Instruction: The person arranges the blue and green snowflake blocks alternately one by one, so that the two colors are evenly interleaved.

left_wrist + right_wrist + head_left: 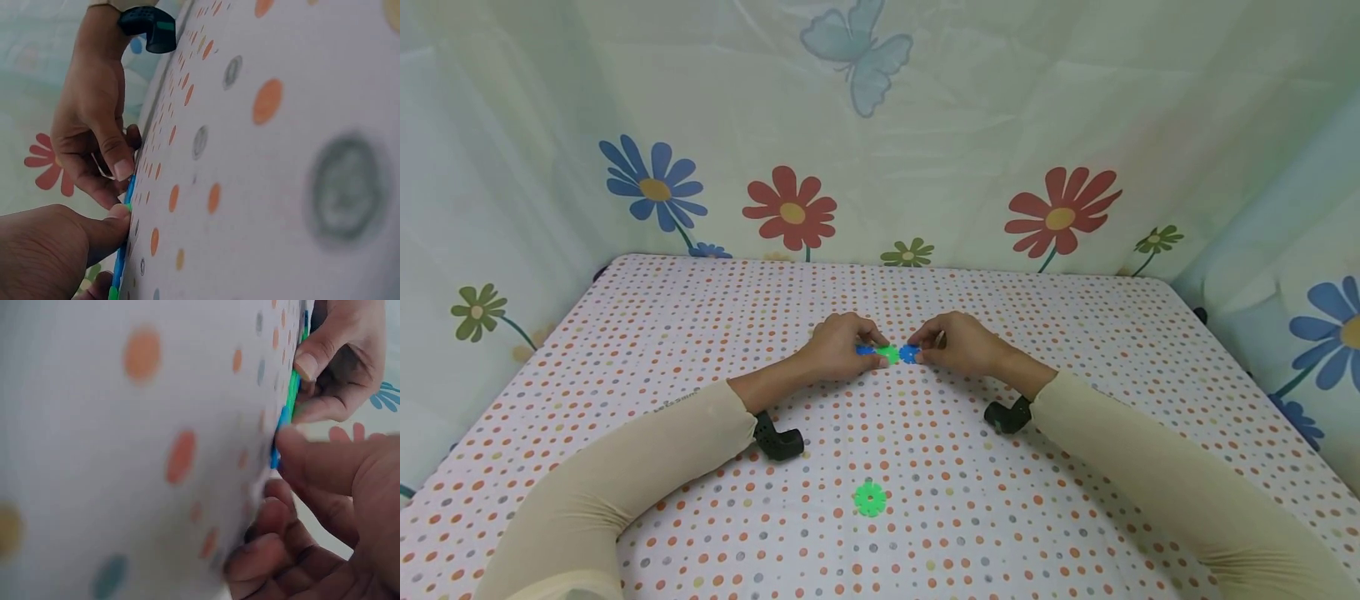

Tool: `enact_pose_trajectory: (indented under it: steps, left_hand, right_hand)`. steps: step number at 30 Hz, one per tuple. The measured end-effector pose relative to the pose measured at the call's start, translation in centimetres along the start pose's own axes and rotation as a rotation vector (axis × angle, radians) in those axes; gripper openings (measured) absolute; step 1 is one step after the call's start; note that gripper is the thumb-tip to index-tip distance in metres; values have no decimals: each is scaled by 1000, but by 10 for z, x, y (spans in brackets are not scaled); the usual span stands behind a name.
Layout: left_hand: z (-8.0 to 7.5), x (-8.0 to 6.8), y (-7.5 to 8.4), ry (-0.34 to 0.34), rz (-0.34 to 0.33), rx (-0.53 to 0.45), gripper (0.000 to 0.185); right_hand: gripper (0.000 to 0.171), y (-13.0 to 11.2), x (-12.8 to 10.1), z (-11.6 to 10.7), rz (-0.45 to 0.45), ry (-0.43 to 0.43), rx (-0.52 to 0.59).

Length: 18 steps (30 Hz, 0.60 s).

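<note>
Near the middle of the table, my left hand [841, 348] pinches a green notched disc [891, 355], part of a flat row of interlocking plastic discs. A blue disc [866, 350] of that row shows between this hand's thumb and fingers. From the other side my right hand [967, 345] pinches another blue notched disc [910, 354] at its edge. The edges of the green and blue discs meet between the hands. In the right wrist view the blue disc [280, 439] is low over the cloth, against the green one [292, 395]. The left fingers partly hide the row.
A loose green notched disc [870, 499] lies flat nearer the front of the table. The dotted tablecloth [760, 533] covers the tabletop, with a flowered curtain [925, 150] behind it. Black wrist devices [780, 440] hang under both forearms.
</note>
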<state>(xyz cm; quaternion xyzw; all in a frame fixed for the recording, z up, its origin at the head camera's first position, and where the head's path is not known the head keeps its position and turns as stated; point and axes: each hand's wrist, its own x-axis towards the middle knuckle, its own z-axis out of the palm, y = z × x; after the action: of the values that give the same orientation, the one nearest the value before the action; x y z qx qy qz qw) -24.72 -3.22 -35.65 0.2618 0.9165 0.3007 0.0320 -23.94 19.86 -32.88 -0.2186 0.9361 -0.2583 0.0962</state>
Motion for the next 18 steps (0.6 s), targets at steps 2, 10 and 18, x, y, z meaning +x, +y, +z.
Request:
enact_pose_trajectory:
  steps: [2,10,18]
  left_hand:
    - [0,1,0,-1,10,-10,25]
    - [-1,1,1,15,19,6,25]
    - [-1,-2,2,-13,-25,40,27]
  right_hand:
    - [28,-4,-4,-1,-9,16,-15]
    - [20,-48,-37,7,-173,-2,-5]
    - [20,-81,-71,45,-297,-174,-60]
